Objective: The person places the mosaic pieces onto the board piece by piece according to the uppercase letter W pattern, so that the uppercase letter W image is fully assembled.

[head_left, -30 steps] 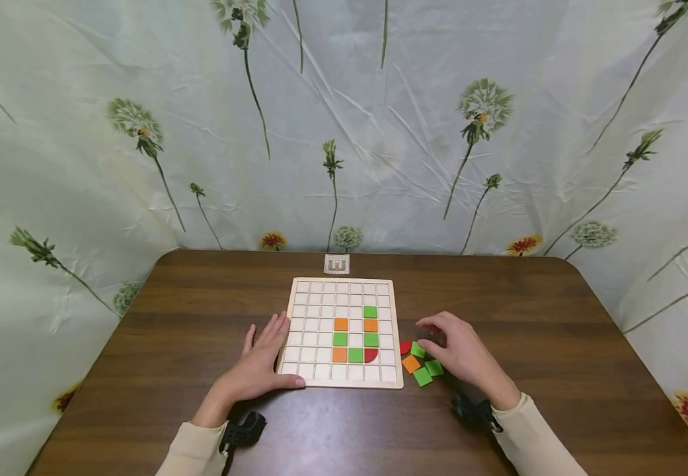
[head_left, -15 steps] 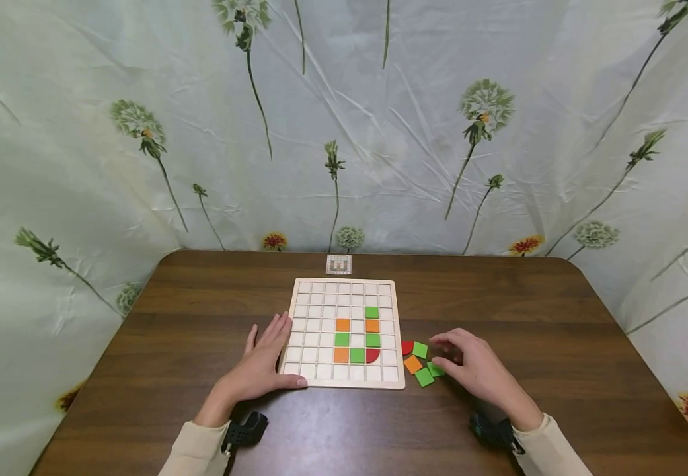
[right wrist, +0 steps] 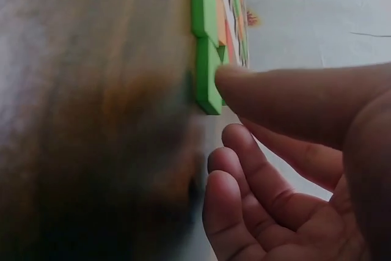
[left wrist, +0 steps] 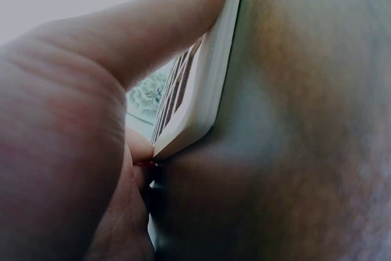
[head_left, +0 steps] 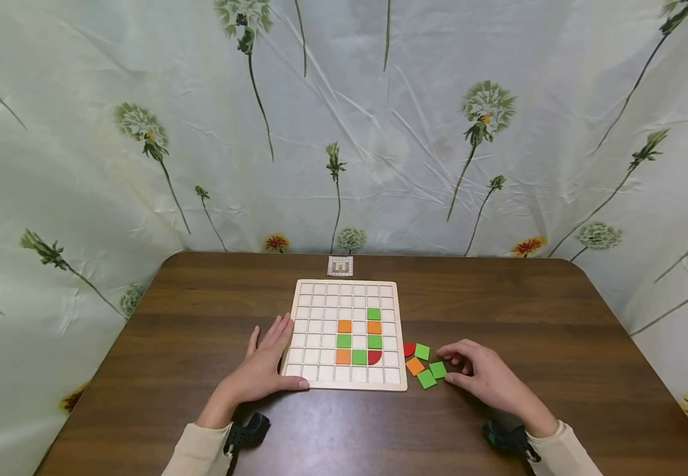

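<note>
A pale wooden grid board (head_left: pixel 315 340) lies on the table, with several green and orange square tiles and one red rounded-corner tile (head_left: pixel 374 357) set in its cells. My left hand (head_left: pixel 254 371) rests against the board's near left corner, fingers straight along the left side, thumb (left wrist: pixel 165 19) over the near edge. Right of the board lie loose tiles: a red one (head_left: pixel 409 348), an orange square (head_left: pixel 415 367) and several green squares. My right hand (head_left: pixel 489 380) is beside them with loosely bent fingers, holding nothing. Its thumb tip is right by the rightmost green tile (head_left: pixel 437 369).
A small printed card (head_left: pixel 340 266) with a grid pattern lies behind the board, near the far edge of the brown wooden table (head_left: pixel 486 291). A pale cloth with dandelion prints (head_left: pixel 403 165) hangs behind the table.
My right hand has moved right and toward me, away from over the loose tiles, uncovering the green ones. The left hand stays on the board.
</note>
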Action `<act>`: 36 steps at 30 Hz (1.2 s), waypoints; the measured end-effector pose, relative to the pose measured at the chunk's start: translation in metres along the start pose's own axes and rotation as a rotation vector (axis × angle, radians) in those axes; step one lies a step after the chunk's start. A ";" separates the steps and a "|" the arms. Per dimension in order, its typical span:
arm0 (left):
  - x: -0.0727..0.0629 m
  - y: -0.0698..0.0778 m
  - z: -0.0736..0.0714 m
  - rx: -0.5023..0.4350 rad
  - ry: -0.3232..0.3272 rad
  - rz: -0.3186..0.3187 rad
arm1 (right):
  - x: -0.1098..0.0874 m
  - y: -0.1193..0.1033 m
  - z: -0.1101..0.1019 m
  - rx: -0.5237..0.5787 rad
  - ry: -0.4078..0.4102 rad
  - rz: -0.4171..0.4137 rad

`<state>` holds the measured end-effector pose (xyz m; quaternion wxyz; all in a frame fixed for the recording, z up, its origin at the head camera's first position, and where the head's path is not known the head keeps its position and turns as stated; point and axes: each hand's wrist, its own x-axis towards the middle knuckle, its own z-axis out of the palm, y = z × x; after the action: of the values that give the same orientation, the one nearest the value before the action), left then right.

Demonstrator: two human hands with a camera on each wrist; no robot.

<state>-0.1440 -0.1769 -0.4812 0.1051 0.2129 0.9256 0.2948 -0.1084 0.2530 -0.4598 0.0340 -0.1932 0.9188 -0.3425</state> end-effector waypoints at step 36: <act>-0.002 0.001 -0.001 -0.002 0.005 0.001 | 0.002 -0.008 0.003 -0.088 0.007 0.095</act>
<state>-0.1424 -0.1774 -0.4802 0.1028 0.2125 0.9255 0.2963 -0.1067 0.2445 -0.4569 0.0385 -0.1492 0.9412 -0.3006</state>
